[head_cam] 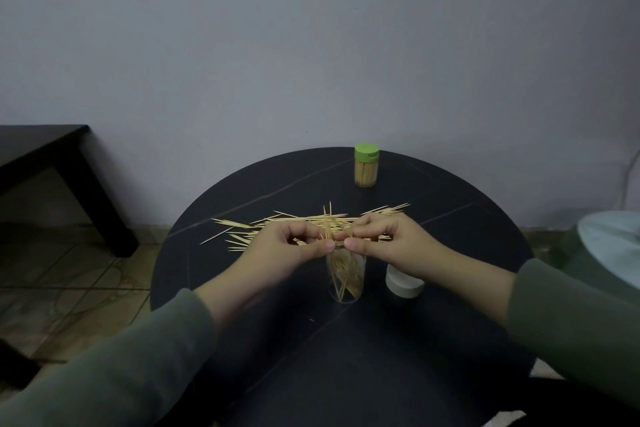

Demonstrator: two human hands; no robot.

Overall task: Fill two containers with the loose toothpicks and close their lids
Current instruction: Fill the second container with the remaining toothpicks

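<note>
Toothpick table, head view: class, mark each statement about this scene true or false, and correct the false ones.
1. The container with the green lid is closed and full of toothpicks. True.
2. The clear container near the hands has its lid on. False: it is open, and a white lid lies on the table to its right.
3. Both the left hand and the right hand pinch a small bunch of toothpicks above the clear container. True.
4. No loose toothpicks remain on the table. False: many lie scattered beyond the hands.
5. The green-lidded container stands nearer the person than the clear one. False: it stands farther away, near the wall.
</note>
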